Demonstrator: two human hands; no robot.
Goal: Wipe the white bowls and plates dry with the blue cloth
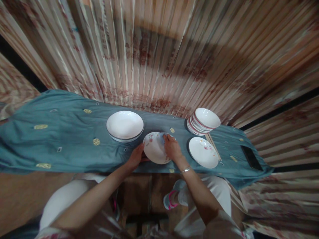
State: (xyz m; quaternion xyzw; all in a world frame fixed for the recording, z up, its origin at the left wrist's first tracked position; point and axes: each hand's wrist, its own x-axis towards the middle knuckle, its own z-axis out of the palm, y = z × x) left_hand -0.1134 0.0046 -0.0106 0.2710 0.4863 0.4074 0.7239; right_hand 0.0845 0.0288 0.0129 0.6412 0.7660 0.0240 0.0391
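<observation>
A white plate (156, 151) with a floral pattern near its rim is tilted up in front of me, at the middle of the table's near edge. My left hand (136, 155) grips its left rim, thumb at the edge and fingers underneath. Over the plate's upper right part, my right hand (171, 147) has its fingers closed on a light-blue cloth (161, 136), pressed against the surface. Most of that cloth is hidden under the fingers. Just right of my right hand lies another flowered plate (203, 152).
Stacked white dishes (124, 124) stand to the left. At the back right is a stack of red-rimmed bowls (206, 118), with wooden chopsticks (213, 146) beside it. A black phone (251, 157) lies at the right end. A green patterned cloth (74, 132) covers the table; a curtain (154, 66) hangs behind.
</observation>
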